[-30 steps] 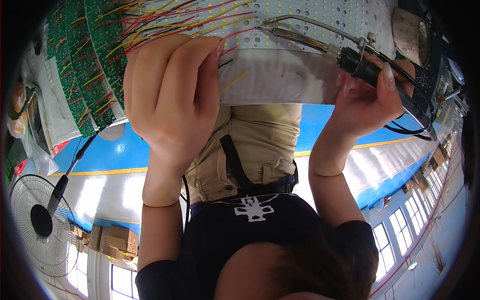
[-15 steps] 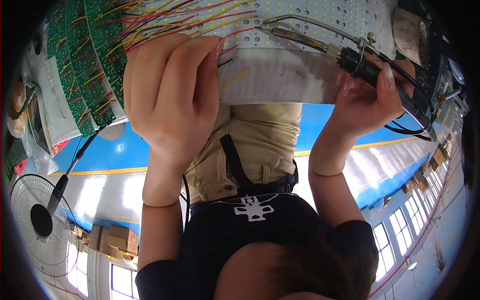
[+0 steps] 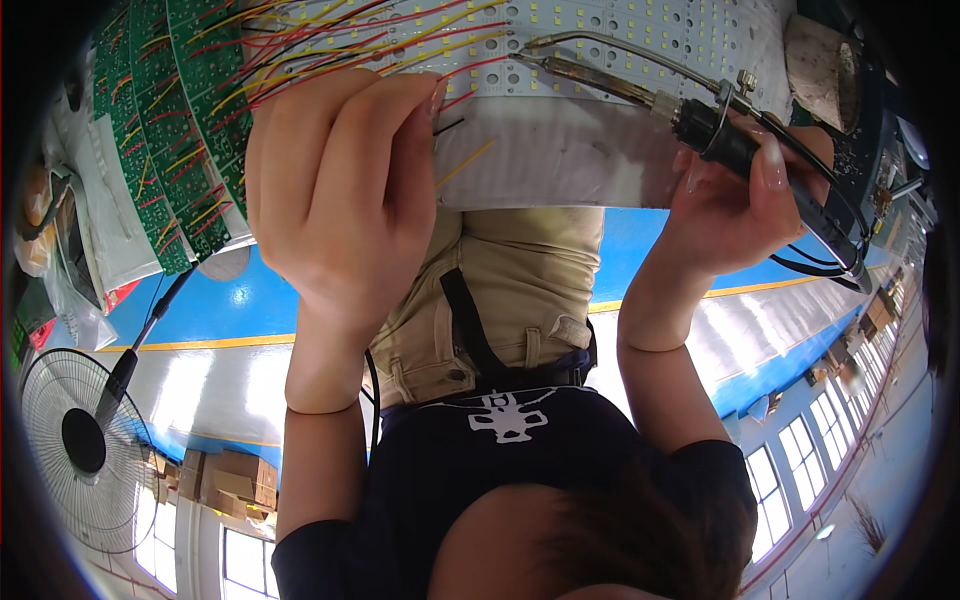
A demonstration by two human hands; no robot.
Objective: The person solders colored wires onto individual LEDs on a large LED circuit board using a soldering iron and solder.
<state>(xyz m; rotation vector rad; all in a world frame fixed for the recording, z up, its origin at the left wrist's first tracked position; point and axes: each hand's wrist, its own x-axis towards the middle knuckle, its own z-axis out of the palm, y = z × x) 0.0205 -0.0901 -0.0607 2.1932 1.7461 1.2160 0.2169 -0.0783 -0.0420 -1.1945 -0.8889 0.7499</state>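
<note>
Between the thumb and fingers of my left hand (image 3: 335,195) a thin red wire (image 3: 472,67) is pinched; its far end reaches a white LED board (image 3: 655,22). My right hand (image 3: 738,215) is closed around the black handle of a soldering iron (image 3: 728,143). The iron's tip meets the end of the red wire at the board's surface, as far as I can see. Clamped along the iron, a thin metal feed tube (image 3: 625,43) curves toward the same spot. More red, yellow and black wires (image 3: 330,45) run from the board past my left fingers.
Green circuit boards (image 3: 168,130) with short wires lie at the left of the bench. The grey bench edge (image 3: 570,150) is in front of me, a loose yellow wire (image 3: 467,163) on it. A brownish block (image 3: 822,72) sits at the right. A fan (image 3: 83,440) stands lower left.
The handle of the soldering iron has shifted very slightly left and down in my right hand, its tip staying at the wire end. My left hand is almost still.
</note>
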